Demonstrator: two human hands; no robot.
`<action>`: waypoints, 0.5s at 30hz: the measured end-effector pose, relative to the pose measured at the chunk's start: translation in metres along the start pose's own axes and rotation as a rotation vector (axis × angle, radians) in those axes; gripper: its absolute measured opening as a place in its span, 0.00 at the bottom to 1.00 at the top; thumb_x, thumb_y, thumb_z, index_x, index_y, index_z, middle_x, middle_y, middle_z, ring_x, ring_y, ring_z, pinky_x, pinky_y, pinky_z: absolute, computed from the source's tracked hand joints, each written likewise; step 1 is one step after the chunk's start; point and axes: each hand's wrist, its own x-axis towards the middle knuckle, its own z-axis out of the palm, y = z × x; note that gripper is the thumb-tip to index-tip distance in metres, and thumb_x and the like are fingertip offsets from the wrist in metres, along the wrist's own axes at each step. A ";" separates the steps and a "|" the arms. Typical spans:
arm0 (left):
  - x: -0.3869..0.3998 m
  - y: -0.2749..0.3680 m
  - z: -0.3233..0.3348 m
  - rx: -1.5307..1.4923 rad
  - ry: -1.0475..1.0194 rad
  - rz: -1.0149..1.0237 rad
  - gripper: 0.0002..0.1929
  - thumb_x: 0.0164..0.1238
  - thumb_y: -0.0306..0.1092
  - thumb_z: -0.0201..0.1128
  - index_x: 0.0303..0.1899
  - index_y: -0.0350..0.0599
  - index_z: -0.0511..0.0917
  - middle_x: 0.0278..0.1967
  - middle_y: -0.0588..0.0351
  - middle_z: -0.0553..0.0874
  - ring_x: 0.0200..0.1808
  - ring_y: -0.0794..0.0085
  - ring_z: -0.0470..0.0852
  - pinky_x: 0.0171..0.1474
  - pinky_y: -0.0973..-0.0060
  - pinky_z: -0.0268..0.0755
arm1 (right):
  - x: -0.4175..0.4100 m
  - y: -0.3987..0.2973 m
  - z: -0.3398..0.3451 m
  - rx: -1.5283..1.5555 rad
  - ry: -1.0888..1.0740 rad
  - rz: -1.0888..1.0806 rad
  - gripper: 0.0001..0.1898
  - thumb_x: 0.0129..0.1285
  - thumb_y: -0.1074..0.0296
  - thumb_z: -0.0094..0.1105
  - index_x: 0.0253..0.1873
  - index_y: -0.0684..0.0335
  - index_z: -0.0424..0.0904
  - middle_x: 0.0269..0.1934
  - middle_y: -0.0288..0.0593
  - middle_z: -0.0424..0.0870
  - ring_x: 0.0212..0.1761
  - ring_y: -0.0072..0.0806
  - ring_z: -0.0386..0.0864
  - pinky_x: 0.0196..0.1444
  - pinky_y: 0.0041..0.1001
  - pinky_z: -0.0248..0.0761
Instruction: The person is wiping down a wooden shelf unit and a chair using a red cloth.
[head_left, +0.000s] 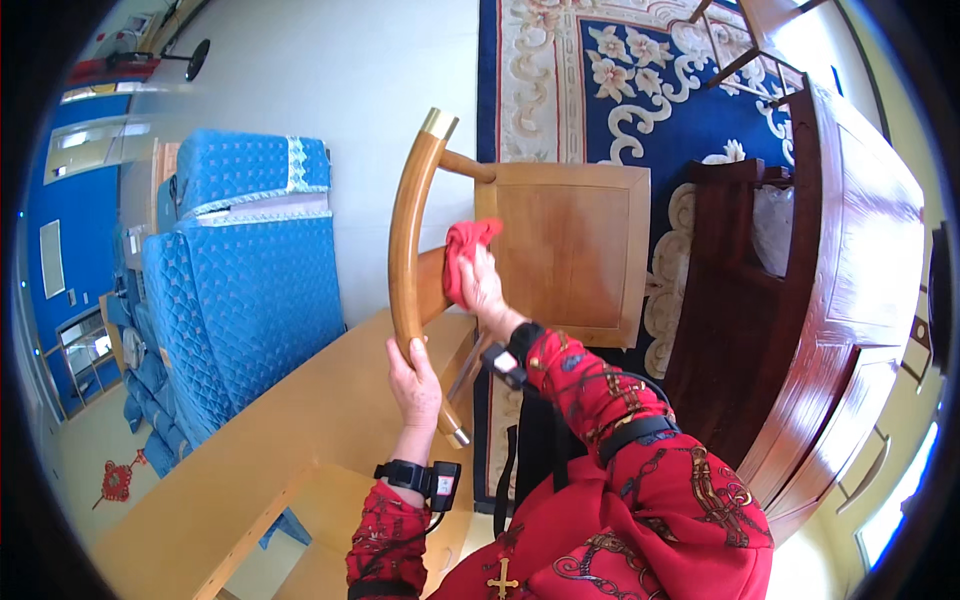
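A wooden armchair stands before me, with a curved top rail (406, 240) capped in brass-coloured metal at both ends. My left hand (416, 386) grips this rail near its lower end, thumb over the top. In my right hand (482, 283) is a bunched red cloth (466, 240), held against the chair's back splat (431, 281) where it nears the seat. The wooden seat panel (566, 255) lies just right of the cloth and shows a glossy patch. Cloth and fingers cover part of the splat.
A light wooden cabinet or desk (330, 405) is close on the left. Beyond it stands a sofa under a blue quilted cover (255, 300). Dark glossy wooden furniture (847, 247) rises on the right. A blue floral carpet (637, 97) lies under the chair; another wooden chair (772, 22) is at top right.
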 end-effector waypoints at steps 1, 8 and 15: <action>-0.003 0.001 -0.004 0.003 -0.002 0.015 0.17 0.75 0.42 0.49 0.54 0.39 0.68 0.41 0.42 0.84 0.45 0.53 0.83 0.47 0.62 0.73 | 0.008 0.007 0.000 0.044 0.010 0.151 0.19 0.68 0.60 0.48 0.59 0.65 0.69 0.49 0.58 0.77 0.53 0.58 0.70 0.57 0.43 0.64; 0.001 0.015 0.011 -0.140 -0.074 0.030 0.14 0.75 0.37 0.49 0.52 0.38 0.68 0.37 0.50 0.83 0.42 0.65 0.83 0.48 0.68 0.73 | -0.012 0.126 0.003 0.316 0.128 0.670 0.19 0.73 0.59 0.40 0.61 0.62 0.70 0.52 0.47 0.79 0.48 0.40 0.80 0.52 0.31 0.72; -0.003 -0.006 -0.001 -0.167 -0.038 -0.049 0.14 0.76 0.38 0.49 0.51 0.37 0.68 0.36 0.51 0.83 0.39 0.67 0.84 0.46 0.69 0.74 | -0.005 -0.020 -0.020 -0.079 -0.128 0.361 0.16 0.66 0.59 0.48 0.52 0.64 0.71 0.43 0.61 0.79 0.46 0.58 0.77 0.49 0.45 0.71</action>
